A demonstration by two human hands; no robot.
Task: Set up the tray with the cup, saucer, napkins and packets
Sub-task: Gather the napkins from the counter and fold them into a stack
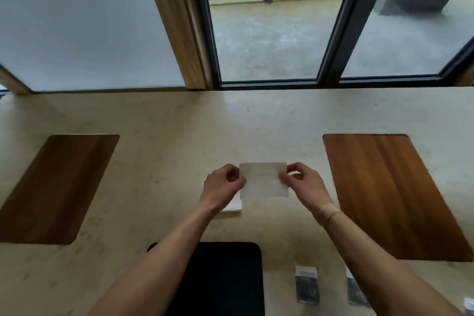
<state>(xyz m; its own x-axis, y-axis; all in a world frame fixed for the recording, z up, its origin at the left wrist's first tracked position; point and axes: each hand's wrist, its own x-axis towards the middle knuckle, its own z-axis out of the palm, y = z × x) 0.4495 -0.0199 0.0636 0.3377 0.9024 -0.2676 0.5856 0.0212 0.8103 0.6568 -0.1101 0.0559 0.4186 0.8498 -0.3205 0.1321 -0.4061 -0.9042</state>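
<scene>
Nearest, a flat black rectangular tray [230,277] lies on the pale beige stone table [166,120], partly under the left forearm. Right of it lie 2 small dark packets with clear tops [306,285], 1 partly hidden by the right forearm. Farther out, the left hand [222,187] and right hand [304,182] each pinch a side edge of a white rectangular paper napkin [264,179], held above the table. A white stack [232,206] peeks beneath the left hand. 2 brown wooden inlays [392,192] flank the scene.

matt white paper napkin [264,179]; smooth pale stone-look table [179,115] (faintly glossy); satin wood boards [389,187].
</scene>
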